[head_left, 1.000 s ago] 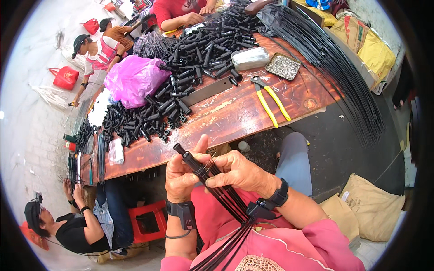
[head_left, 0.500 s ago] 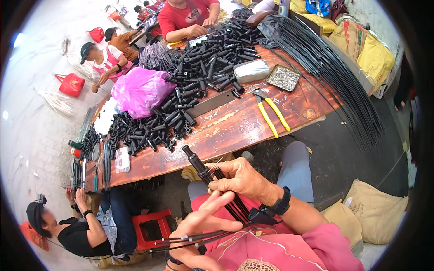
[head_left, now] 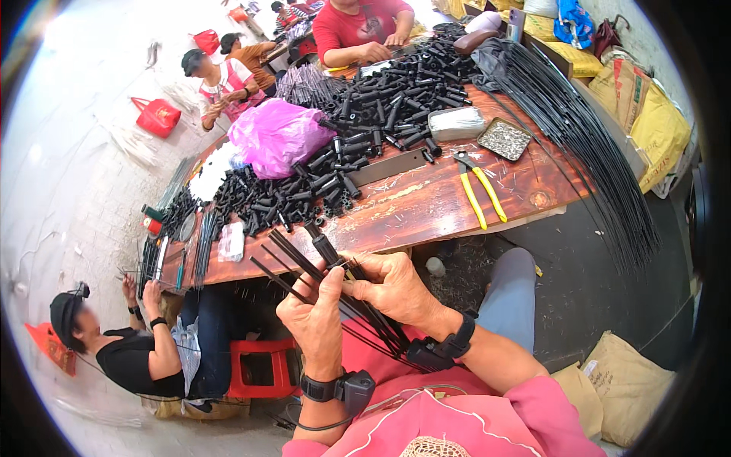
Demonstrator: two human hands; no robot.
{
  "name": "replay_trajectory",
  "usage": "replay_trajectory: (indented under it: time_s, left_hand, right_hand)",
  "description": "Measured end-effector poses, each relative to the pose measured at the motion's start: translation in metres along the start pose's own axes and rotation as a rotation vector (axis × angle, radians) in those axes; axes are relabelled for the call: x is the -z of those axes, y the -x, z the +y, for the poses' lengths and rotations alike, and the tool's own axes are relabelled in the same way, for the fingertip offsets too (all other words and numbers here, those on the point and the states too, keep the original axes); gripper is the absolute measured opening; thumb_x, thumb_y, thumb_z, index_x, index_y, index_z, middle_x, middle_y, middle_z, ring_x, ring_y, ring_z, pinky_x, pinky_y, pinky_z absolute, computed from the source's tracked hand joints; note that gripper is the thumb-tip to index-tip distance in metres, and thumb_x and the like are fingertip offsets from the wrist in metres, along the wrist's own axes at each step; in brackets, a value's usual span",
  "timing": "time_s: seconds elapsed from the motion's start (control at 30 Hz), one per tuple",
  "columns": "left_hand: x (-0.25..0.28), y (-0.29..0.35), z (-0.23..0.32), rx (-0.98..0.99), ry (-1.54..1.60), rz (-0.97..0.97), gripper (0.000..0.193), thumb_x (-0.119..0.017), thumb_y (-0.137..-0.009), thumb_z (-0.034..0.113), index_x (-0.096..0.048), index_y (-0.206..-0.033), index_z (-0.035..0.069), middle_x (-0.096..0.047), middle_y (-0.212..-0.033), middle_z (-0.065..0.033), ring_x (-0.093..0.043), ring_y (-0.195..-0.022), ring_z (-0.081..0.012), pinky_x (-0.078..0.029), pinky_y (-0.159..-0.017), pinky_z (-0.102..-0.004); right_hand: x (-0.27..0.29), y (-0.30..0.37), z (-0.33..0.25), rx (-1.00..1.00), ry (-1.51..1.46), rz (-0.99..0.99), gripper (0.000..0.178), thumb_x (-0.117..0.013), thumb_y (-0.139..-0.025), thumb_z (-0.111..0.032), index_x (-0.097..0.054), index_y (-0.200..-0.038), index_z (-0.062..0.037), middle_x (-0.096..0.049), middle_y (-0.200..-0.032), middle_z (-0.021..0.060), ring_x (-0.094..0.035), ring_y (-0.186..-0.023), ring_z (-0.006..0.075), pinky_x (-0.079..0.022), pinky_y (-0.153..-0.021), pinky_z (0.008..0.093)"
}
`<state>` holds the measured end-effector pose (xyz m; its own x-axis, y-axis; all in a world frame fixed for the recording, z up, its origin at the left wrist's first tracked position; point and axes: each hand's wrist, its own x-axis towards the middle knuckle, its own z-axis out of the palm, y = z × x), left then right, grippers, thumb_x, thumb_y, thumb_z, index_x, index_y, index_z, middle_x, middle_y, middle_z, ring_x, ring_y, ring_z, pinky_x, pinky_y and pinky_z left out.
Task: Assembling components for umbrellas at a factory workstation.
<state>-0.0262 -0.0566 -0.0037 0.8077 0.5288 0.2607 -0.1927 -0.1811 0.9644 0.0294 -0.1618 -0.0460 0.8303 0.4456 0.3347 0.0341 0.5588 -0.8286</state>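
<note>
My left hand [head_left: 314,324] is closed, its thumb and fingers pinched near a black tubular piece [head_left: 324,245] that points up toward the table edge. Several thin black rods [head_left: 282,251] stick out past its fingers to the upper left. Against it my right hand [head_left: 396,289] is closed too, gripping the bundle of black rods [head_left: 381,329] where they meet the tube. The bundle slants down across my lap toward my right wrist. Fingers hide the exact joint between rods and tube.
A wooden table [head_left: 411,217] ahead carries heaped black tubes [head_left: 381,114], a pink plastic bag [head_left: 278,141], yellow-handled pliers [head_left: 481,190], a tray of small metal bits [head_left: 504,139] and long black rods [head_left: 586,145]. A co-worker [head_left: 122,343] sits at left beside a red stool [head_left: 263,365].
My left hand has risen from low with spread fingers and closed near the tube. The loose rod ends at lower left now point up past it. The view has shifted.
</note>
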Motion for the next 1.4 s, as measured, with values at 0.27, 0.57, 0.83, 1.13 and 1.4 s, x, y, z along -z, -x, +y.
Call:
replay_trajectory:
  time_s: [0.27,0.57,0.83,1.13,1.4]
  left_hand:
    - [-0.009,0.001,-0.003,-0.008,0.026,0.091,0.021,-0.073,-0.084,0.004,-0.067,-0.100,-0.006,-0.067,-0.087,-0.0039,-0.059,-0.076,-0.0083,-0.048,-0.069,-0.0217]
    - [-0.010,-0.006,-0.020,0.032,0.321,0.021,0.010,-0.067,-0.087,0.004,-0.062,-0.094,-0.001,-0.068,-0.087,-0.0105,-0.068,-0.076,-0.0187,-0.055,-0.068,-0.0279]
    - [-0.002,-0.006,-0.020,0.180,0.641,-0.154,0.019,-0.067,-0.087,0.004,-0.061,-0.103,-0.002,-0.068,-0.094,-0.0167,-0.069,-0.087,-0.0283,-0.056,-0.081,-0.0373]
    - [0.007,-0.009,-0.021,0.174,0.683,-0.201,0.016,-0.066,-0.088,0.006,-0.061,-0.101,-0.001,-0.069,-0.094,-0.0163,-0.068,-0.087,-0.0286,-0.056,-0.081,-0.0383]
    - [0.001,-0.022,0.003,0.093,0.489,-0.176,0.021,-0.062,-0.093,0.019,-0.059,-0.099,-0.002,-0.068,-0.087,-0.0151,-0.070,-0.079,-0.0256,-0.058,-0.071,-0.0341]
  right_hand:
    - [-0.007,0.004,0.002,0.028,0.127,0.081,0.036,-0.066,-0.086,-0.003,-0.062,-0.121,0.0003,-0.070,-0.097,0.0043,-0.057,-0.085,0.0045,-0.051,-0.075,0.0231]
    - [0.004,0.021,0.007,-0.066,0.312,0.246,0.024,-0.077,-0.080,-0.020,-0.068,-0.077,0.0021,-0.061,-0.059,0.0035,-0.051,-0.056,0.0060,-0.043,-0.052,0.0271]
    - [0.013,0.010,-0.008,-0.229,-0.045,0.111,0.026,-0.079,-0.080,-0.022,-0.066,-0.069,-0.0020,-0.056,-0.058,-0.0029,-0.047,-0.048,0.0023,-0.034,-0.041,0.0195]
    - [0.018,0.002,0.003,-0.438,-0.094,0.056,0.024,-0.080,-0.077,-0.023,-0.065,-0.067,-0.0061,-0.054,-0.057,-0.0036,-0.040,-0.039,0.0024,-0.028,-0.034,0.0181]
    - [-0.015,-0.007,-0.016,-0.158,0.120,0.169,0.029,-0.075,-0.084,-0.026,-0.067,-0.068,-0.0029,-0.055,-0.055,-0.0040,-0.044,-0.044,0.0009,-0.031,-0.038,0.0183]
